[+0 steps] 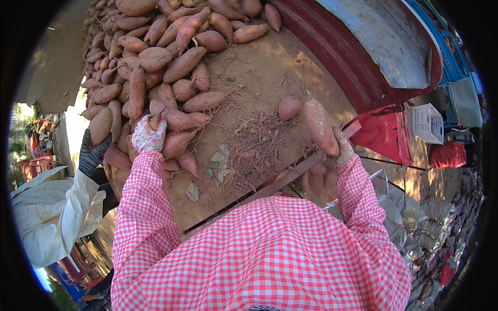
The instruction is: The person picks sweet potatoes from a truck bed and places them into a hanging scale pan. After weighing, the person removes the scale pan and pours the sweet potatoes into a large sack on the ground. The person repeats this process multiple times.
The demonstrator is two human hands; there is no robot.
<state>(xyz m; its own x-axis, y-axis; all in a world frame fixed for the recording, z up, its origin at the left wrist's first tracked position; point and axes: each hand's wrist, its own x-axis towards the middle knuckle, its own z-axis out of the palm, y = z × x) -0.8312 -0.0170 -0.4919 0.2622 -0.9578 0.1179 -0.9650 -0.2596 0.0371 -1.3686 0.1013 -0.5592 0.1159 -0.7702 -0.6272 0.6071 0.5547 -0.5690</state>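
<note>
My left hand (149,134), in a white floral glove, has its fingers closed around one end of a sweet potato (155,121) at the near edge of a large heap of sweet potatoes (153,58). At the right, my right hand (343,147) wears a soiled light glove and grips the lower end of a long sweet potato (320,124). Just left of that one, a small round sweet potato (289,108) lies on the dirty surface. Thin roots and trimmings (258,144) are scattered between my hands.
A person's gloved hand (92,153) at the left holds a sweet potato (100,127). A red metal panel (330,42) curves along the upper right, with red cloth (383,134) and a white plastic crate (427,122) beyond. A metal edge (268,188) crosses in front of my body.
</note>
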